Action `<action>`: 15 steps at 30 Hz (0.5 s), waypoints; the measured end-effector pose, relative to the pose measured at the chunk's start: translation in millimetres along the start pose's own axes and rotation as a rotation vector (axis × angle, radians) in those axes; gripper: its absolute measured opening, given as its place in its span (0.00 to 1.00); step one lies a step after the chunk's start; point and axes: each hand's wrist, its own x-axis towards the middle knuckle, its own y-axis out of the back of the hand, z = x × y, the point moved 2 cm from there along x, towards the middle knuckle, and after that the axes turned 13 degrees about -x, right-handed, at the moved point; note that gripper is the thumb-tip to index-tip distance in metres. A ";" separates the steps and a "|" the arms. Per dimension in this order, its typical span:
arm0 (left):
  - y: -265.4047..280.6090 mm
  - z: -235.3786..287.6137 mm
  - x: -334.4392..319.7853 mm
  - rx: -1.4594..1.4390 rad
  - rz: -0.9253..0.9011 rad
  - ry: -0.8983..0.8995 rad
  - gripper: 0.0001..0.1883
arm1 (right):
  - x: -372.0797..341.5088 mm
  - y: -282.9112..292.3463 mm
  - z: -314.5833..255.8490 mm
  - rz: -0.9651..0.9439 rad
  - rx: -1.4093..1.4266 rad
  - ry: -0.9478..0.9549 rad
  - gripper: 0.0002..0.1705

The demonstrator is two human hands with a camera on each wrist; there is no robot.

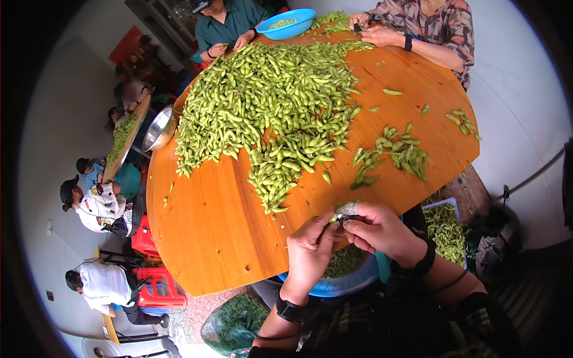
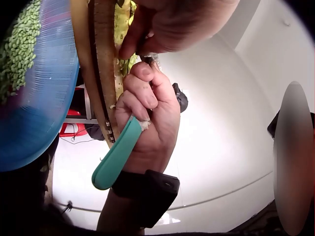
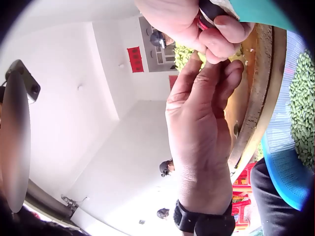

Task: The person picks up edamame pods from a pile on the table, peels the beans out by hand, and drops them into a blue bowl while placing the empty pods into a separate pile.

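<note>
Over the table's near edge, my left hand (image 1: 310, 247) pinches a green soybean pod (image 1: 334, 218) between thumb and fingers. My right hand (image 1: 385, 231) meets it there, fingertips right at the pod. Its curled fingers grip a teal-handled tool (image 2: 115, 155); the handle sticks out below the palm, and the tool's working end is hidden. A greyish wrap (image 1: 347, 209) covers one right fingertip, and something black shows at the thumb. Below both hands stands a blue basin (image 2: 54, 110) holding shelled green beans (image 2: 19, 51).
A large heap of pods (image 1: 268, 101) covers the far part of the wooden table (image 1: 209, 238); a smaller pile (image 1: 406, 155) lies at right. Two people work opposite, near a blue bowl (image 1: 286, 33). A metal bowl (image 1: 159, 129) stands at left, a crate of pods (image 1: 444, 227) at lower right.
</note>
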 end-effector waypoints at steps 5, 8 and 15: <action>9.5 -10.9 7.3 -0.328 -0.081 0.144 0.15 | -2.9 5.3 -10.1 -0.049 0.037 -0.041 0.06; 15.5 -12.5 7.9 -0.599 -0.090 0.298 0.16 | -4.5 6.4 -14.2 -0.076 0.033 -0.080 0.07; 20.6 -15.6 8.7 -0.794 -0.065 0.451 0.14 | -7.5 -9.2 -18.6 0.193 -0.499 0.316 0.12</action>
